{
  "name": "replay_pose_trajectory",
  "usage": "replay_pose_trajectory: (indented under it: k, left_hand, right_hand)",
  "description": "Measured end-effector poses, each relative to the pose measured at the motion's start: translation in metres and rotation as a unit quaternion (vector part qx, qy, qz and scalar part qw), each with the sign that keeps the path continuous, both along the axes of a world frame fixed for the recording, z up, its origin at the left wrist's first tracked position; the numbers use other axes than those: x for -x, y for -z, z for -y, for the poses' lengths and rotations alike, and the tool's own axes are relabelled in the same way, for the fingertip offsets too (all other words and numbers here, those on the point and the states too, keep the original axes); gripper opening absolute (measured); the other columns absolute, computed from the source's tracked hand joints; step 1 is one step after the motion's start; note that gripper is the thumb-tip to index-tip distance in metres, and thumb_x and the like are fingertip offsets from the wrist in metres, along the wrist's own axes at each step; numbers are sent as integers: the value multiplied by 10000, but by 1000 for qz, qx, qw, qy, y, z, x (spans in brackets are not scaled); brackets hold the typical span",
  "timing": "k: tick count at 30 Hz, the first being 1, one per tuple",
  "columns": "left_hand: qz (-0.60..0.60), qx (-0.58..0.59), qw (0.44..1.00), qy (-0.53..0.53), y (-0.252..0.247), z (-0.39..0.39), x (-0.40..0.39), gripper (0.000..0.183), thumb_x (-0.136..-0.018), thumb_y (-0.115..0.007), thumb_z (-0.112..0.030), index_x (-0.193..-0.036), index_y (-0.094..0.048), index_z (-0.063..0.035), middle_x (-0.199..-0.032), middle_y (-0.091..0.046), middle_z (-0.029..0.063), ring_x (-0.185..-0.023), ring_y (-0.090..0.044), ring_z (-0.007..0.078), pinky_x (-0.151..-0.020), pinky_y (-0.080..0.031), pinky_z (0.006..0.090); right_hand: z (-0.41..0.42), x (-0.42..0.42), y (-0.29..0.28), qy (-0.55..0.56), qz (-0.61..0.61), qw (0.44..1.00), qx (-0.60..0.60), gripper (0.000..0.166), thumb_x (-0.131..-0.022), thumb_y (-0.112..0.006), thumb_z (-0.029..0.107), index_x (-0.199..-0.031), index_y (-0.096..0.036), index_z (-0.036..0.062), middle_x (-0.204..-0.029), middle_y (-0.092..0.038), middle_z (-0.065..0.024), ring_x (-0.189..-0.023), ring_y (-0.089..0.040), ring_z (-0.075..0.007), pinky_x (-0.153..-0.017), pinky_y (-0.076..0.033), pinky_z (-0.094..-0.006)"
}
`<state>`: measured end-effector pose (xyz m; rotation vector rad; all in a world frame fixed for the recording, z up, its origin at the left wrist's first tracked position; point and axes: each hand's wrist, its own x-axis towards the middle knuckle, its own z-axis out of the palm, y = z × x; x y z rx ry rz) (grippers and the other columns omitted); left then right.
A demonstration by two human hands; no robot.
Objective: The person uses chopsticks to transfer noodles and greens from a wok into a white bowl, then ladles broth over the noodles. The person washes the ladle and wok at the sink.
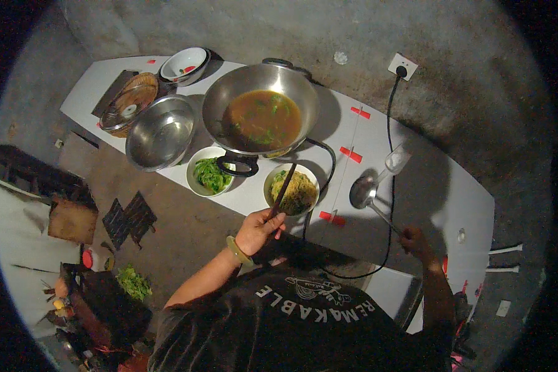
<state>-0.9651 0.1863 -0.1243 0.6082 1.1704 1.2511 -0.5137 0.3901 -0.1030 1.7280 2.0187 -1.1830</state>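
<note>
My left hand (260, 229), with a bangle on its wrist, grips dark chopsticks (284, 190) that reach over a white bowl of noodles (300, 193). Some greens and darker bits show among the noodles. On the right, my right hand (414, 244) lies in shadow and grasps the handle of a metal ladle (363, 189). The ladle's bowl is over the white table, close to a small clear container with white contents (396, 160). Beyond the noodles stands a large steel electric wok (260, 116) holding brown broth with green bits. A second white bowl holds leafy greens (210, 176), beside the wok's black handle.
Left of the wok are a steel basin (162, 132), a wicker basket (139, 93) with a clear lid, and stacked enamel bowls (184, 63). A black power cord (390, 121) crosses the table from the wall socket (402, 67). Red clips (351, 155) line a table seam.
</note>
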Motion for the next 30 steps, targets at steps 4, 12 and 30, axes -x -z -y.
replay_pose_trajectory:
  k: [4, 12, 30]
  left_hand:
    - [21, -30, 999, -32, -2, 0, 7, 277, -911, -544, -285, -804, -569, -31, -676, -542, -2, -567, -478, 78, -525, -370, 204]
    - [31, -24, 993, -114, 9, 12, 40, 268, -902, -558, -289, -811, -577, -37, -625, -530, -7, -546, -476, 62, -485, -340, 191]
    - [27, -10, 989, -146, 23, 19, 136, 232, -922, -519, -234, -826, -585, -34, -639, -536, -1, -541, -454, 59, -487, -324, 192]
  right_hand:
    - [35, 81, -62, 69, -113, 990, -44, 301, -773, -607, 144, -1034, -529, 16, -793, -558, -45, -679, -550, -123, -525, -456, -282]
    - [55, 264, -151, 56, -355, 933, 0, 325, -818, -583, 159, -1107, -521, 25, -817, -571, -77, -581, -542, -136, -501, -450, -273]
    - [6, 397, -76, -169, -551, 815, -57, 353, -854, -608, 282, -1082, -514, 29, -1011, -603, -154, -866, -624, -228, -753, -485, -344]
